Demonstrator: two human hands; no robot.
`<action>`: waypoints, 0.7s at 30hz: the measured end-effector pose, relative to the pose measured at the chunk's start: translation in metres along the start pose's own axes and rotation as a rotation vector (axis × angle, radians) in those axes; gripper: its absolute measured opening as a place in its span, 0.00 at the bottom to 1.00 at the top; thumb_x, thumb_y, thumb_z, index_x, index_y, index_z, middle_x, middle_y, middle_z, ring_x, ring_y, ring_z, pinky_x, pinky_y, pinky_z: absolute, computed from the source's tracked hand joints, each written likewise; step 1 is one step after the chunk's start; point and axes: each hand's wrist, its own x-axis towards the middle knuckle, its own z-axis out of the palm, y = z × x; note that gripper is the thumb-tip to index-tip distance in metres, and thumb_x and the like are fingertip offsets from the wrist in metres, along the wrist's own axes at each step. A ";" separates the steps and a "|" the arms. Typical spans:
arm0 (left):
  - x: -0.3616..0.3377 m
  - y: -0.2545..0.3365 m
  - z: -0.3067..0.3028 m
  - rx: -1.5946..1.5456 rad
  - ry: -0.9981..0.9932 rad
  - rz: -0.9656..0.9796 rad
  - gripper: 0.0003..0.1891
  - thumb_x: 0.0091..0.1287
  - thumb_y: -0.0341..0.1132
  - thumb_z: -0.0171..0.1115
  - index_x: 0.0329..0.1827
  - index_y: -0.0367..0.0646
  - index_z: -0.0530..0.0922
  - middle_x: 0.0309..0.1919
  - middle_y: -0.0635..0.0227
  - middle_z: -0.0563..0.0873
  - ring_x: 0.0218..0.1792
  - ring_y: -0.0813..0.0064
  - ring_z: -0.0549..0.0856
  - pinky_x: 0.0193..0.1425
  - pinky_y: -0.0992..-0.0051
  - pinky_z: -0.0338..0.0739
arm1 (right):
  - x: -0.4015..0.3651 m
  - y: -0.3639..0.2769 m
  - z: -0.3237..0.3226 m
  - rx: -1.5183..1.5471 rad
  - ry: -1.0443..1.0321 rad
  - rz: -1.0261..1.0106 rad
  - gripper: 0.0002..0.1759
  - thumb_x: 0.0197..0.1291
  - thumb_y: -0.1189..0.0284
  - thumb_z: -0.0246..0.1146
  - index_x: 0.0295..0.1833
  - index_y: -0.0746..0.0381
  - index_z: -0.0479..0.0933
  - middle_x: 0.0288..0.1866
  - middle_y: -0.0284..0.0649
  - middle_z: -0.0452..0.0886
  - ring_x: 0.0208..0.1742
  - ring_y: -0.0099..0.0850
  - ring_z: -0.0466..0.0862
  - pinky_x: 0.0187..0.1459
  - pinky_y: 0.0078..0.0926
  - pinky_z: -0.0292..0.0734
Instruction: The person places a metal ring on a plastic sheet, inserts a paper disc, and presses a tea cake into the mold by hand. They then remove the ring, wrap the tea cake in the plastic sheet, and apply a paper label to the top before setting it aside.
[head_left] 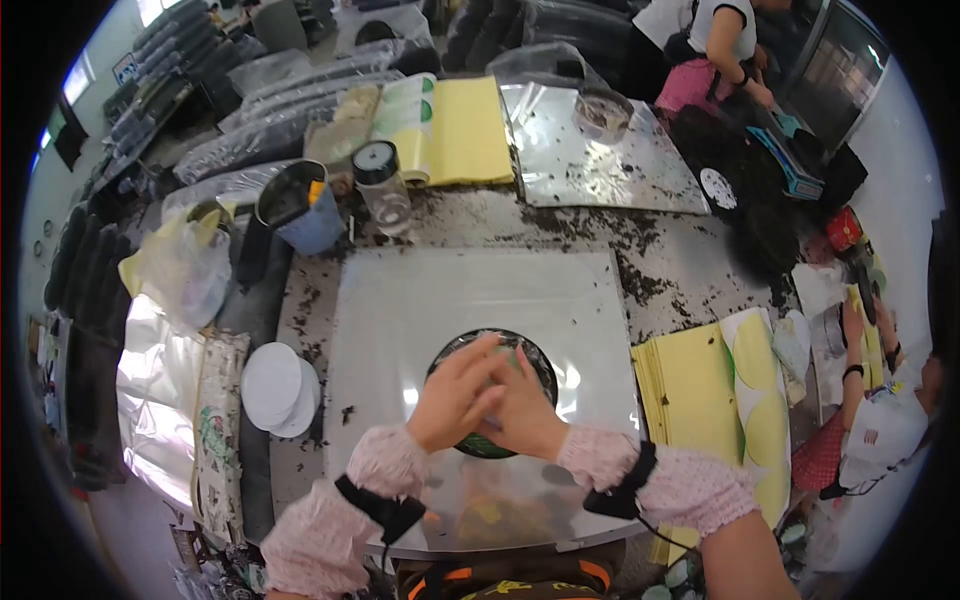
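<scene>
My left hand (455, 393) and my right hand (525, 408) meet over a round, dark-rimmed disc (487, 446) with some green on it. The fingers of both hands overlap and press down near its middle, so much of the disc is hidden. Beneath the disc lies a shiny metal sheet (390, 300). Both wrists wear pink sleeves and black straps.
White round discs (272, 386) lie left of the sheet, yellow paper stacks (685, 385) right. Behind stand a blue cup (306, 222), a clear jar (385, 200) and another metal sheet (600, 165). Dark crumbs are scattered around. Co-workers (722, 45) are at upper right and right.
</scene>
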 end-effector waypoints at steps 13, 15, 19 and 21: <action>-0.046 0.078 0.015 0.160 0.288 -0.118 0.16 0.62 0.34 0.68 0.53 0.47 0.82 0.39 0.53 0.88 0.40 0.54 0.88 0.43 0.60 0.82 | -0.003 0.010 0.020 -0.164 0.144 -0.146 0.40 0.59 0.51 0.65 0.75 0.57 0.69 0.80 0.56 0.57 0.80 0.59 0.56 0.77 0.61 0.46; -0.028 0.095 0.016 0.182 0.210 -0.057 0.12 0.62 0.34 0.67 0.49 0.45 0.82 0.39 0.53 0.88 0.40 0.53 0.88 0.43 0.59 0.81 | -0.016 0.034 0.026 -0.243 0.403 -0.049 0.36 0.58 0.57 0.68 0.71 0.60 0.73 0.76 0.58 0.64 0.78 0.56 0.62 0.76 0.56 0.54; -0.025 0.109 0.015 0.307 0.111 -0.063 0.07 0.64 0.35 0.64 0.40 0.42 0.84 0.37 0.52 0.87 0.40 0.50 0.87 0.43 0.57 0.79 | -0.030 0.005 0.011 -0.175 0.551 -0.072 0.33 0.56 0.61 0.70 0.67 0.62 0.76 0.70 0.56 0.73 0.74 0.51 0.70 0.73 0.49 0.62; -0.032 0.102 0.011 0.401 0.069 -0.131 0.06 0.62 0.34 0.64 0.36 0.42 0.84 0.34 0.53 0.87 0.39 0.50 0.87 0.42 0.56 0.79 | -0.044 -0.049 0.017 0.185 0.137 -0.145 0.32 0.56 0.61 0.71 0.66 0.62 0.77 0.68 0.54 0.75 0.72 0.50 0.72 0.72 0.48 0.64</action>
